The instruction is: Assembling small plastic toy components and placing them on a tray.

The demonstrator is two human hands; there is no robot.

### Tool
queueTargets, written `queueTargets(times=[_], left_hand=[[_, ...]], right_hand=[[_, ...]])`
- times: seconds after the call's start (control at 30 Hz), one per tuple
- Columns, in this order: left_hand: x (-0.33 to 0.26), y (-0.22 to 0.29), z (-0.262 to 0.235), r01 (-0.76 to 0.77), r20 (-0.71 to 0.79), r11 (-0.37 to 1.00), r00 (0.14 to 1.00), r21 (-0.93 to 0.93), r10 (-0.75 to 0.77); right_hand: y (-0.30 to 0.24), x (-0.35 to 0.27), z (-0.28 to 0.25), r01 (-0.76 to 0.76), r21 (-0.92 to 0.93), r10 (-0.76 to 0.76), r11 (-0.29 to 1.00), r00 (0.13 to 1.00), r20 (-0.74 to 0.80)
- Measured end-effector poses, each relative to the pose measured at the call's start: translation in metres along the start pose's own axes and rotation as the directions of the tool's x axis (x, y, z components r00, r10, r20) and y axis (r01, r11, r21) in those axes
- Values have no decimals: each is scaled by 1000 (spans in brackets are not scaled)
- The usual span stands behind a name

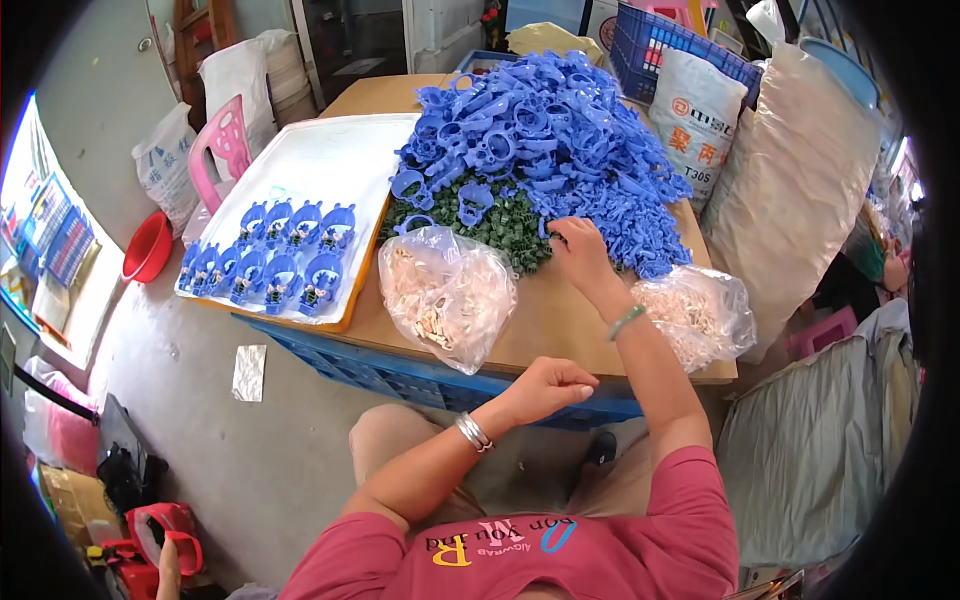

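My right hand [583, 255] reaches to the edge where a heap of small dark green plastic pieces [510, 230] meets small blue plastic parts [640, 230]. Its fingers are bent together, and what they pinch cannot be made out. My left hand [545, 390] hovers over the near table edge with fingers curled closed; anything inside is hidden. Between the hands and the tray lies a clear bag of small pale pieces [447, 297]. A similar clear bag [695, 315] rests beside my right forearm. Behind, larger blue plastic parts [530, 130] with round openings are piled high.
A white tray [355, 150] at the left holds rows of blue assembled pieces [322, 280]. Cardboard [540, 325] covers the work surface, above blue crates [330, 350]. Large sacks [790, 190] stand at the right. On the floor at left sits a red basin [148, 248].
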State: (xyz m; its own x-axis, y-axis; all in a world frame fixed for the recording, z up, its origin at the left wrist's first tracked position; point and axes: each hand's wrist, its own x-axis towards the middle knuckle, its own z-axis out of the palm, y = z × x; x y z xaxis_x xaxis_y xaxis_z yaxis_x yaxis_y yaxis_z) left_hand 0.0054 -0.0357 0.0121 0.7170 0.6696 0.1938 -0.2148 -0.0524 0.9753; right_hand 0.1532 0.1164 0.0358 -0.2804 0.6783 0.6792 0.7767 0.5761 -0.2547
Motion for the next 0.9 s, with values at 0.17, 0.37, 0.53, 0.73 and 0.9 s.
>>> queueTargets(times=[0.17,0.37,0.53,0.73,0.9], left_hand=[[1,18,-8,156,-31,985,987,-68,-158],[0,5,-23,137,-193,990,971,-30,-140],[2,1,-31,169,-213,981,959,-100,-187],[2,0,-26,42,-351,906,913,-420,-205],[3,4,-36,-222,-356,639,930,-736,-87]], right_hand=[[-6,48,39,110,60,-112,992,993,42],[-49,77,81,75,-136,-41,988,970,238],[-44,79,76,126,-160,-84,979,966,244],[-53,54,19,105,241,-79,965,990,-115],[-80,-15,-57,326,63,-324,943,945,-38]])
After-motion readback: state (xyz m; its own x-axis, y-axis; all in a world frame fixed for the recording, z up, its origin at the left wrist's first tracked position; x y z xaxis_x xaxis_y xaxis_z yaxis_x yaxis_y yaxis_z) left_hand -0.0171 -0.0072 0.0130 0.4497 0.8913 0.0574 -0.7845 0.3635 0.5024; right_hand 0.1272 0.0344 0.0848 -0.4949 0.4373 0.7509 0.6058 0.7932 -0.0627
